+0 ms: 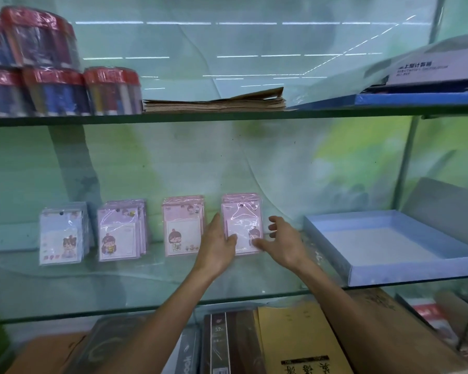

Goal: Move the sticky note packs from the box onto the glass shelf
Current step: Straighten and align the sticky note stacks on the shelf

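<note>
Ahead, my 2 hands reach to the rightmost of 4 stacks of sticky note packs (pixel 242 225) standing along the glass shelf (pixel 146 282); left hand (pixel 219 245), fingers straight, touches its left edge; right hand (pixel 283 240), fingers spread and loosely bent, touches its lower right corner; pale blue box (pixel 395 263) sits just right.

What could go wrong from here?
1. The right stack leans upright at the shelf back; a nudge from the left hand or right hand could topple it forward on the smooth glass.
2. The left hand sits close to the next stack and may knock it.
3. The box overhangs the shelf's front edge; an arm bump could tip it off.
</note>
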Demonstrator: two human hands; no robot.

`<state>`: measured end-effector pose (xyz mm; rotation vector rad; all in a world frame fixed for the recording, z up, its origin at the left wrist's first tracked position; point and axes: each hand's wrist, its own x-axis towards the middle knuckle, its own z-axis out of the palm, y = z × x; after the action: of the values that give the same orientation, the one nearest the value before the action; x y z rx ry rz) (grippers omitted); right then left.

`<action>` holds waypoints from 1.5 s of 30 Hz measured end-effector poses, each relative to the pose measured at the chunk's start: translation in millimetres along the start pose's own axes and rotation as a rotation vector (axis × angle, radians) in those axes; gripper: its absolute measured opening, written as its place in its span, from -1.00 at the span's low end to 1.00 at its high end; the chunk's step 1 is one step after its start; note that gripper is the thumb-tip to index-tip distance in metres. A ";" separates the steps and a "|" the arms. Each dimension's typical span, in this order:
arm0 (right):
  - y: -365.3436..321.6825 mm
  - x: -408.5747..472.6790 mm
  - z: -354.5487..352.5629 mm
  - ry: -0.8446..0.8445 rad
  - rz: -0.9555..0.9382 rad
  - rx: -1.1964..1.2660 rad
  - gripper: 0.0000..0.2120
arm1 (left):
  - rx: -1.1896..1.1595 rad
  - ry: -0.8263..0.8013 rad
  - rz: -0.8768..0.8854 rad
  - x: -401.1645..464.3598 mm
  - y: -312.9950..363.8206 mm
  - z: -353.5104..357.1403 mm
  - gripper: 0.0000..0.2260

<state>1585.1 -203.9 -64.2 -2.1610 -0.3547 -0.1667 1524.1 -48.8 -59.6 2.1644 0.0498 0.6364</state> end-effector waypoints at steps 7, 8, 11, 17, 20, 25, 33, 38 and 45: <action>-5.0 5.3 1.8 -0.100 -0.051 -0.049 -0.37 | -0.003 0.017 -0.077 7.6 1.3 8.5 -0.62; -6.8 6.9 2.2 -0.098 -0.067 -0.046 -0.44 | 0.001 0.028 -0.072 10.0 1.0 9.6 -0.61; -8.0 13.0 6.9 -0.081 -0.085 -0.044 -0.56 | 0.008 0.047 -0.075 14.9 0.9 12.8 -0.63; -7.5 18.6 18.0 -0.050 -0.066 -0.065 -0.66 | 0.016 0.062 -0.076 16.5 -0.2 16.9 -0.66; -9.2 21.4 21.7 -0.047 -0.060 -0.081 -0.65 | 0.023 0.054 -0.079 16.2 -0.6 15.3 -0.67; -10.4 21.6 12.7 -0.057 -0.001 -0.105 -0.44 | 0.056 -0.030 -0.105 12.4 -2.2 0.7 -0.66; -50.0 -31.9 13.6 0.324 -0.291 0.031 -0.54 | 0.054 0.263 0.107 -20.3 -28.9 -73.6 -0.56; -79.6 -43.9 71.2 0.100 -0.392 -0.045 -0.44 | 0.158 0.214 0.091 -20.1 -45.7 -94.2 -0.52; -98.5 -27.4 110.8 -0.079 -0.128 -0.171 -0.36 | 0.102 0.131 -0.083 -2.2 -66.9 -95.4 -0.71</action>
<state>1526.9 -64.9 -58.2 -2.3185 -0.5414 -0.1897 1490.7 62.8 -62.9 2.2027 0.2461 0.7412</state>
